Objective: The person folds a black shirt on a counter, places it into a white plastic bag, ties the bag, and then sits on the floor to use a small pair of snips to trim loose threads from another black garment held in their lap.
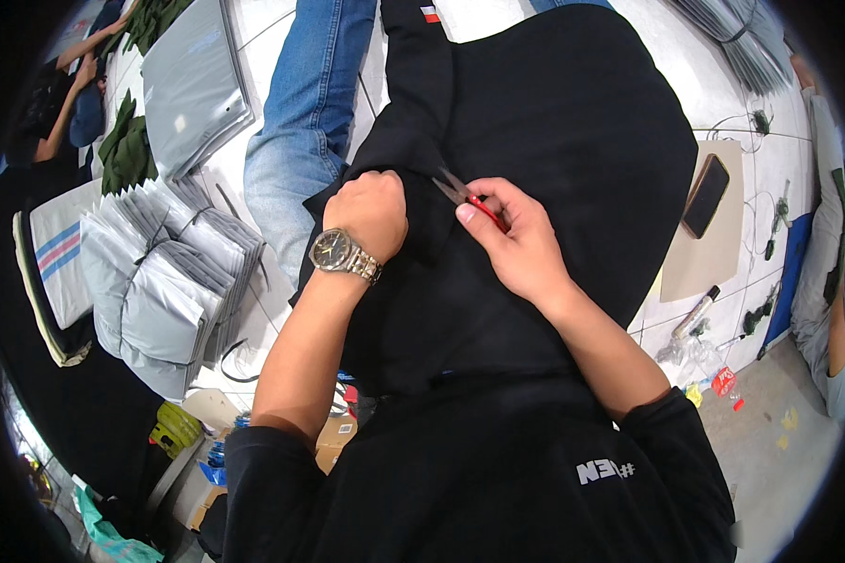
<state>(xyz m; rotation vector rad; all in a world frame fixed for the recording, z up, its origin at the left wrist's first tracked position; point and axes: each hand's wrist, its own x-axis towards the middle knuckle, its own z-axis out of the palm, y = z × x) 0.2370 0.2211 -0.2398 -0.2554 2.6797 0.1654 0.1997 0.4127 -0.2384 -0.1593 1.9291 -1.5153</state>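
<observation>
A large black fabric garment (pixel 563 105) is spread in front of me, a small red and white tag (pixel 430 14) near its far end. My left hand (pixel 370 207), a metal wristwatch above it, is closed on the garment's left side, pinching the cloth; the fingertips are hidden beneath. Between the thumb and fingers of my right hand (pixel 517 232) are red-handled thread snips (pixel 475 202). Their two pointed blades are spread apart and point up and left over the black cloth, near my left hand.
Tied bundles of grey plastic bags (pixel 162 281) lie left, near blue jeans (pixel 292 127) and a grey plastic stack (pixel 190 84). At right, a smartphone (pixel 705 195) rests on cardboard (pixel 711 271) beside a marker (pixel 697 312) and thread scraps (pixel 759 310). Other people sit at both edges.
</observation>
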